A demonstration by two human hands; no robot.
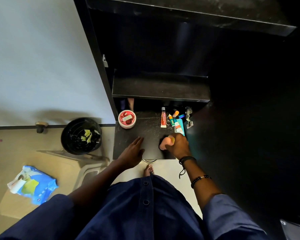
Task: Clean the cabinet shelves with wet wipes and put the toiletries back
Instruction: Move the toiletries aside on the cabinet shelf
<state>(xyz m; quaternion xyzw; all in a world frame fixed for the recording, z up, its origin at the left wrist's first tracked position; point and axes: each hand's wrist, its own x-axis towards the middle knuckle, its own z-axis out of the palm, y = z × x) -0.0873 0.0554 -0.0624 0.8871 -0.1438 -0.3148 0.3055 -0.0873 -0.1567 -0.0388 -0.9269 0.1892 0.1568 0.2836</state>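
Observation:
A black cabinet stands open in front of me, with a dusty low shelf (145,129) and a bare middle shelf (160,87) above it. My left hand (132,151) rests flat on the low shelf with straight fingers. My right hand (177,145) grips a peach-coloured bottle (164,143) lying near the shelf's front edge. A round red-lidded cream jar (127,119) sits at the shelf's left. A red-and-white tube (163,117), a teal tube (177,124) and small bottles (175,114) cluster at its right.
A blue wet-wipe pack (32,185) lies open on a stool (76,170) at my left. A black bin (81,135) holding used wipes stands by the wall. The cabinet door (249,135) hangs open on my right. My bare foot (148,169) is below the shelf.

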